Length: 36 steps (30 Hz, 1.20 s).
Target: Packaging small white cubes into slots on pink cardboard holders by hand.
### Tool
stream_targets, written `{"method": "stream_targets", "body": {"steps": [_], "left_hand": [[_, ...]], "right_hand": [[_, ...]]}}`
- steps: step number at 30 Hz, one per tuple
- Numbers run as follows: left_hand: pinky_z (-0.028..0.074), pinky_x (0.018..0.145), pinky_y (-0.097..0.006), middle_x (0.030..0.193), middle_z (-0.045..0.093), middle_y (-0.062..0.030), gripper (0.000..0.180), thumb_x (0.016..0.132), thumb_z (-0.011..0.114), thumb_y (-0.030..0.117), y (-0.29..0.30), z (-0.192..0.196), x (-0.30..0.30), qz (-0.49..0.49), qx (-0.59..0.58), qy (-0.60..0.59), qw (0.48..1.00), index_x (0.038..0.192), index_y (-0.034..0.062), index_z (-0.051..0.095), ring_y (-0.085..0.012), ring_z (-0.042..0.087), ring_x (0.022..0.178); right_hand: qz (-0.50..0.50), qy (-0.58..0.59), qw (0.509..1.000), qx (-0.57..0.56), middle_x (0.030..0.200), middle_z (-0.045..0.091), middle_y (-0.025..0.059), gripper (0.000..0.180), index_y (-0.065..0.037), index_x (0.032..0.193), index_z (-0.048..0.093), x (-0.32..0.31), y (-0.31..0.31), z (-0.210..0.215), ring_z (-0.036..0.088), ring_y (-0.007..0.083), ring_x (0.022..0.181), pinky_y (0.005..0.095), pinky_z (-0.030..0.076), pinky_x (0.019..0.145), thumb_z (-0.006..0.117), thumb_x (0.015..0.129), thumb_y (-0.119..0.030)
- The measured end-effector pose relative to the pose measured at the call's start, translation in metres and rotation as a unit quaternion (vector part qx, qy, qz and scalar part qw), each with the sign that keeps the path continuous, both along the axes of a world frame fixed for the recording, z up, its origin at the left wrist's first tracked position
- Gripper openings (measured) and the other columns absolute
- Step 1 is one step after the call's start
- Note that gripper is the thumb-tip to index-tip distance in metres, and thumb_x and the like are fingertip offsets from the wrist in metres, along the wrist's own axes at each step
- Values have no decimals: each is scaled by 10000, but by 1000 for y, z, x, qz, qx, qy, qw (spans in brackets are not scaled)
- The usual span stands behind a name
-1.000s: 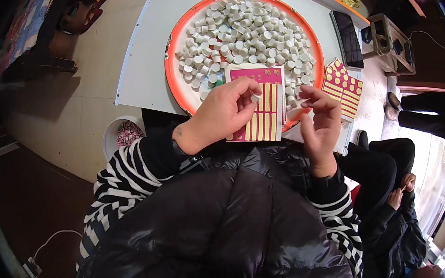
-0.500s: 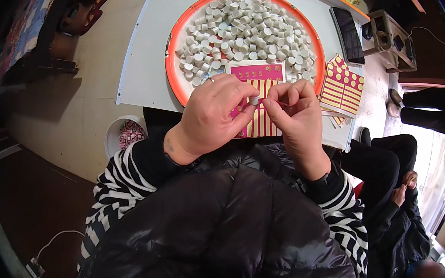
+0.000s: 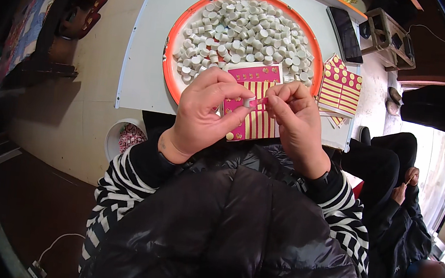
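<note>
Nearest, the glossy black jacket, with striped sleeves leading forward to the hands, as I see them from my remote station. The left hand has thumb and forefinger clamped on a white cap, raised over the sheet; the right hand pinches the end of a narrow pink strip. The two hands stand near but apart, the strip bridging the gap. It appears to reach the cap's side; whether it adheres there, I cannot tell.

I judge the step in hand to be laying strip against cap. For a clean result I should square the strip to the cap's rim before pressing, since a slight slant at the start would probably widen into a spiral. I would hold light tension with the right fingers, turn the cap with the left, and grip the cap by its edges so that the side surface stays free. Too much pull might crease or stretch the strip.

Below the fingers, the pink-and-gold sheet overlaps the near part of the round tray, red-rimmed and bearing a broad heap of loose caps. Right of the tray, on the white table, lie further sheets; beyond them, a dark flat device near the table's edge.
</note>
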State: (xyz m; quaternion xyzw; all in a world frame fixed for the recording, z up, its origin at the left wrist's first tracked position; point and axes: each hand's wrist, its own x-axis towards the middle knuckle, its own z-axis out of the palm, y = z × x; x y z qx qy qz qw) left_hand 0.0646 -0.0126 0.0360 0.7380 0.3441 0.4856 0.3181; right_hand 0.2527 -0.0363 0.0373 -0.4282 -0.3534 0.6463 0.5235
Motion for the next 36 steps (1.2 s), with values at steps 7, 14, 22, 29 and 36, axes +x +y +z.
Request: {"method": "stream_targets", "body": {"steps": [7,14,22,29,36], "left_hand": [[446,755,-261,980,554,-64,295,699,742,-94,0,-12,-2,-57,-54,-81,994,963,19,672,-144,545,883],[452,773,-327,933,572,-70,269,672,764,-21,7,-10,-2,44,4,33,998,916,55,681,-225,549,897],[450,789,-340,949,563,-66,344,635,749,-71,11,-3,-7,17,79,115,990,950,56,691,-225,542,909],[434,816,-326,968,546,-54,271,683,770,-7,6,-1,-6,-29,14,8,999,933,73,703,-220,525,929],[439,889,-292,1017,541,-32,229,763,749,-6,-1,-15,7,-103,-210,-222,947,970,64,683,-159,517,1006]], "right_hand": [[63,150,982,-91,963,587,73,154,-57,912,489,-11,1,-17,531,98,822,237,434,774,641,901,-34],[17,-48,993,106,1000,581,88,145,-51,912,479,-12,-7,0,541,106,878,247,441,817,616,901,-3],[15,-64,993,101,999,586,92,143,-52,908,470,-9,-7,-2,543,105,880,232,438,810,604,903,-4],[71,139,987,-46,1041,609,91,141,-72,907,482,-10,0,-6,571,104,884,237,462,794,621,909,-52],[175,384,900,-108,1067,619,76,153,-83,891,492,-18,2,-13,596,109,919,256,484,788,644,909,-95]]}}
